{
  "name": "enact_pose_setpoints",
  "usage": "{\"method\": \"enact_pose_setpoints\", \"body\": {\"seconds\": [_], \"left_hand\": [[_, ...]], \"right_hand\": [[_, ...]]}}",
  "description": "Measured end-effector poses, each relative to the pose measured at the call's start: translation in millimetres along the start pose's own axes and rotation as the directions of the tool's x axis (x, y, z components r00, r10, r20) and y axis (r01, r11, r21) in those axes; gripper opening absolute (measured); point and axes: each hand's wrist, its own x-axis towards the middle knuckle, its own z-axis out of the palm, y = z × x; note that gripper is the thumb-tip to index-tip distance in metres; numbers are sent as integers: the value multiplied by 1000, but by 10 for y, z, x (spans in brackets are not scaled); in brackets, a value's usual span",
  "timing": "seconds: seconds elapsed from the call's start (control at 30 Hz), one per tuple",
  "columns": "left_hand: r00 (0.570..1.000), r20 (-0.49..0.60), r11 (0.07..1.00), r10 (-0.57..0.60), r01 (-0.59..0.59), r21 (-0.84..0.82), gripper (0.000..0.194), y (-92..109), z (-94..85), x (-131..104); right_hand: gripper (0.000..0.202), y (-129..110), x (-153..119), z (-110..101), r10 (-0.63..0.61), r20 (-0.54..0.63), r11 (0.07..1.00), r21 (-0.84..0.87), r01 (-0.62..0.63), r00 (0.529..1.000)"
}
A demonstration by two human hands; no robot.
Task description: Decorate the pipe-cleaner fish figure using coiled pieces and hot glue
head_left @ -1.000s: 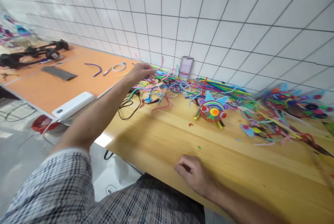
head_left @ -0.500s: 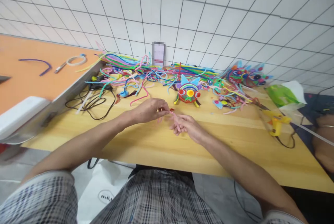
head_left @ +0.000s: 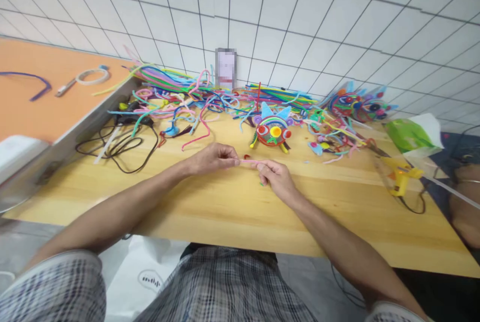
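A short stretch of pink pipe cleaner (head_left: 248,161) runs level between my two hands, above the front half of the wooden table. My left hand (head_left: 215,158) pinches one end between thumb and fingertips. On the other end, my right hand (head_left: 275,176) is closed, its fingers curled; a tiny green bit shows beneath them. A small dark red piece (head_left: 246,156) lies just behind the pipe cleaner. Beyond my hands stands a round face figure (head_left: 270,135) with blue spikes, red eyes, a yellow nose and yellow-black legs.
Piles of coloured pipe cleaners (head_left: 168,79) line the wall, with a phone (head_left: 225,69) propped behind. Left lie a black cord (head_left: 127,149) and a dark glue gun. Right are two more face figures (head_left: 347,102), a green packet (head_left: 408,134), a yellow glue gun (head_left: 402,174) and another person's arm (head_left: 467,202).
The pink pipe cleaner, looped and bent around my fingers before, is now drawn straight between my hands. My right hand's fingers have curled in, and the view has shifted slightly.
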Motion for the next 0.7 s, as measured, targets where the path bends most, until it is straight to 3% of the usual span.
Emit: {"method": "enact_pose_setpoints", "body": {"seconds": [0.23, 0.37, 0.7], "left_hand": [[993, -51, 986, -107, 99, -135, 48, -167, -71, -41], [989, -109, 990, -102, 90, -112, 49, -171, -148, -49], [987, -139, 996, -86, 79, -52, 48, -224, -241, -58]], "right_hand": [[44, 3, 1, -111, -16, -164, 1000, -28, 11, 986], [41, 23, -6, -115, -41, -226, 999, -27, 36, 973], [37, 32, -22, -117, -55, -318, 998, -37, 45, 947]]}}
